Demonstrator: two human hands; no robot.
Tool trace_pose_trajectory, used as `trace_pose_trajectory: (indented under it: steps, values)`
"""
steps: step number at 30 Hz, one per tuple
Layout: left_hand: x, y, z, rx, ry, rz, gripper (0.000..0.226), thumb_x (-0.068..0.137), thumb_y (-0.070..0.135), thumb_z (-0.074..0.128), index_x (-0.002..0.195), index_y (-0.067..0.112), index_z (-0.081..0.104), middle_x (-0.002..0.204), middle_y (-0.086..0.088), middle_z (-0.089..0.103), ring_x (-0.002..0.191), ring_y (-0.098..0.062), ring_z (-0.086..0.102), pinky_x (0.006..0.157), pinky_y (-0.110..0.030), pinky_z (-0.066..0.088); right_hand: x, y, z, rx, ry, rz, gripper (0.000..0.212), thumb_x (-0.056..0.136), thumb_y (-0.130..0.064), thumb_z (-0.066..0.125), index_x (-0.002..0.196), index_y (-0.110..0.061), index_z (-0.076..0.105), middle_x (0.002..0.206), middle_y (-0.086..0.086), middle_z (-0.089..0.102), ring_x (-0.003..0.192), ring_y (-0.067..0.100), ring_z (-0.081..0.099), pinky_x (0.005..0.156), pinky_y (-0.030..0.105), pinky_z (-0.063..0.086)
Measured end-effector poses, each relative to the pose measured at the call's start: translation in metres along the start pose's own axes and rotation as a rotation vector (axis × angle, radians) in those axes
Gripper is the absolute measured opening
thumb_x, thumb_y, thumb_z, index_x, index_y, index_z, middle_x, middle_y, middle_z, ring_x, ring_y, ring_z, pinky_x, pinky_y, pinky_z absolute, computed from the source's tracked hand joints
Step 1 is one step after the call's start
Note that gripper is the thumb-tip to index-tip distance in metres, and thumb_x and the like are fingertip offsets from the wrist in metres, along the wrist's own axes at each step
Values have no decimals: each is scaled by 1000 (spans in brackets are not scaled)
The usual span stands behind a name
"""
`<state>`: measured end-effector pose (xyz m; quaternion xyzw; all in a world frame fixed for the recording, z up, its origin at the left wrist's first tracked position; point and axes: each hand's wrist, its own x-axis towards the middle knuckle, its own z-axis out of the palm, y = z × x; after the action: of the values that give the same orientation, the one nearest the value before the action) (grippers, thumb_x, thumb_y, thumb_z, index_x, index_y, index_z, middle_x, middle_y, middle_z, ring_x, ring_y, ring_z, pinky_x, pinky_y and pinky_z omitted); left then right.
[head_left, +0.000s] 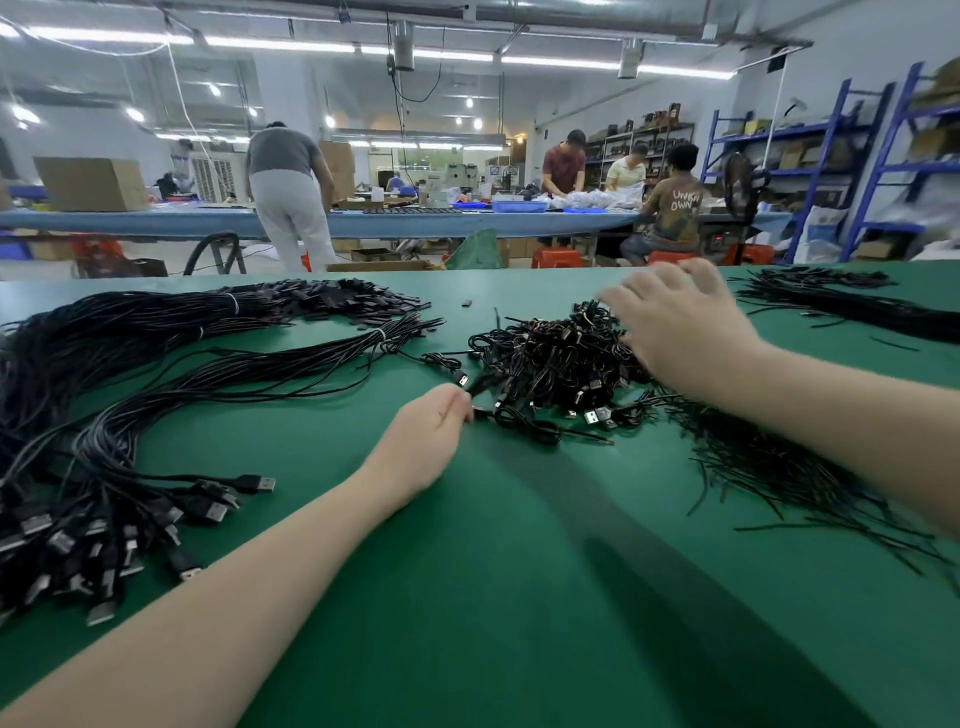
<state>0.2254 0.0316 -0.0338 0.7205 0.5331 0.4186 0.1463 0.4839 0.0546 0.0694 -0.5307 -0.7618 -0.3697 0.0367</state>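
Fluorescent strips are lighting a wide workshop, where a green mat-covered worktable (519, 597) is filling the foreground. Near its middle, a tangled heap of short black USB cables (550, 358) with silver plugs is lying on the mat.

The left hand (431, 436) is resting on the mat at the near left edge of that heap. Its fingers are curling in, and thumb and fingertips are pinching the end of one thin black cable (524, 423) that is looping back into the heap. The right hand (680, 322) is reaching over the far right side of the heap with its fingers spread and fairly straight, gripping nothing. It is blurred, so whether it is pressing on the cables is hard to tell.

Long black cable bundles tied with white bands (130, 415) are fanning out on the left. Loose thin black strips (769, 467) are lying scattered just right of the heap, under the right forearm. Another dark bundle (841, 304) is lying at the far right. Beyond the table, several people are working at a long blue bench (415, 221), beside blue metal shelving racks (831, 156).
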Motion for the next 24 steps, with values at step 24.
trace_pose_trajectory:
  steps: [24]
  values:
    - [5, -21, 3, -194, -43, -147, 33, 90, 48, 37, 66, 32, 52, 58, 12, 47, 60, -16, 42, 64, -35, 39, -48, 21, 38, 753, -822, 496, 32, 70, -35, 81, 83, -6, 76, 83, 8, 75, 73, 20, 58, 71, 29, 46]
